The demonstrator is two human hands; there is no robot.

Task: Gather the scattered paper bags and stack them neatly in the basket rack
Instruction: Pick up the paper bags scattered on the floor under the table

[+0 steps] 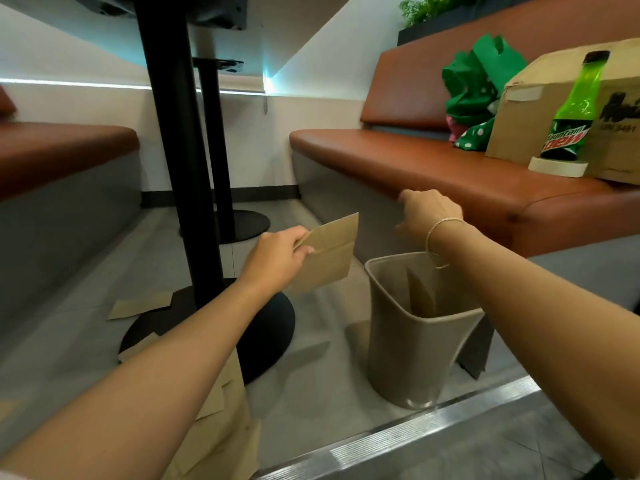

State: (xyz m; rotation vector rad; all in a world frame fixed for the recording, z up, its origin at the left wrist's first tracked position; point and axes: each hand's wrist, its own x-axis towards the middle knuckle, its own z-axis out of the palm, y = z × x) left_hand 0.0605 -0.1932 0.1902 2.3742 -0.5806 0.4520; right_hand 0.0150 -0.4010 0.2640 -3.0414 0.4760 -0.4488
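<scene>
Left hand [280, 256] pinched a flat brown paper bag [327, 258] by its near edge, thumb on top, fingers under; bag held in the air, tilted, just left of the basket's mouth and above the floor. Right hand [427, 214] reached forward toward the front edge of the bench seat [415, 157], fingers curled downward; whether it gripped anything or touched the cushion could not be made out. A thin bracelet [443, 225] sat on that wrist.

Taupe plastic basket [408, 348] stood upright on the floor below the right forearm, with at least one brown bag [420, 296] standing inside it. A dark flat piece leaned against its right side.

More bags lay loose: one flat bag [142, 304] by the black table base [266, 327], others [221, 417] under the left forearm.

On the bench: a cardboard box [540, 98], a green soda bottle [575, 109], green bags [478, 84].
</scene>
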